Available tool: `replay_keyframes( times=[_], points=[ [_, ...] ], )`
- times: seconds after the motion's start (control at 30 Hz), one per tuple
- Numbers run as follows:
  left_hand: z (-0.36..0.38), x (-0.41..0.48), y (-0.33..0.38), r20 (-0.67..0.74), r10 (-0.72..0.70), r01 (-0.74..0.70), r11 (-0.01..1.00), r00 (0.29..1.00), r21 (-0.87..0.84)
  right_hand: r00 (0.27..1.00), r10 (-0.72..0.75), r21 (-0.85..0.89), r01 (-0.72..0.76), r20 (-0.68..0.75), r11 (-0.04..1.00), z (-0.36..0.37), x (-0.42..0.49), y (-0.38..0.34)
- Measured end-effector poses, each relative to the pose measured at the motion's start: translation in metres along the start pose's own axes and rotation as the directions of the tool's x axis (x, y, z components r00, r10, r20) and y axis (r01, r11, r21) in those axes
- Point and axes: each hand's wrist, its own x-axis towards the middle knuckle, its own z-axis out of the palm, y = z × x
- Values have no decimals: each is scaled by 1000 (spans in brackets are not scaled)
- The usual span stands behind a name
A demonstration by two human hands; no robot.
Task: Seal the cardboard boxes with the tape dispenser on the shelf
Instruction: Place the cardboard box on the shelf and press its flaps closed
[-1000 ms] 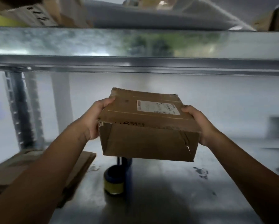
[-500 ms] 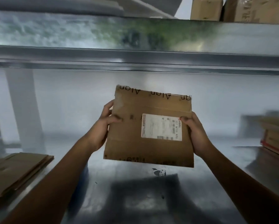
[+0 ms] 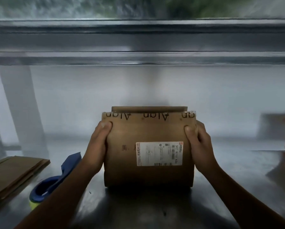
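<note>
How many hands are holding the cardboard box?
2. The left hand grips the cardboard box at its left edge; the right hand grips its right edge.

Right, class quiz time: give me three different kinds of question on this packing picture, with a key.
1. True or false: the left hand and right hand each grip a side of the cardboard box.
2. The blue tape dispenser is: A) lying left of the box, B) on top of the box, C) in the right hand.
3. Fill in: a white ___ is stuck on the box's near face.
Key: 1 true; 2 A; 3 label.
</note>
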Motion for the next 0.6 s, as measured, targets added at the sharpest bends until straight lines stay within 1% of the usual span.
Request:
replay_keyframes(
  times=[0.07,0.17,0.23,0.3,0.4,0.5,0.6],
  points=[
    [0,2,-1,-32,-17,16,999,999,-34,1000,3,66,-3,0,998,-2,-3,2],
    [-1,5,-3,-47,-3,-1,995,999,-96,998,44,166,-49,34,985,-7,-2,3],
    [-3,7,-1,-39,-35,30,990,999,-140,994,75,173,-88,82,981,-10,1,4],
    [-4,9,1,13,-34,36,986,999,-160,987,115,159,-133,113,978,-11,4,5],
    [-8,11,2,71,-13,24,987,997,-161,983,153,164,-169,106,972,-10,5,4],
    [-9,8,7,105,5,8,993,994,-118,980,162,188,-181,111,965,-10,3,2],
    [-5,3,10,68,-15,21,997,998,-75,981,165,154,-178,98,972,-10,1,0]
  ],
)
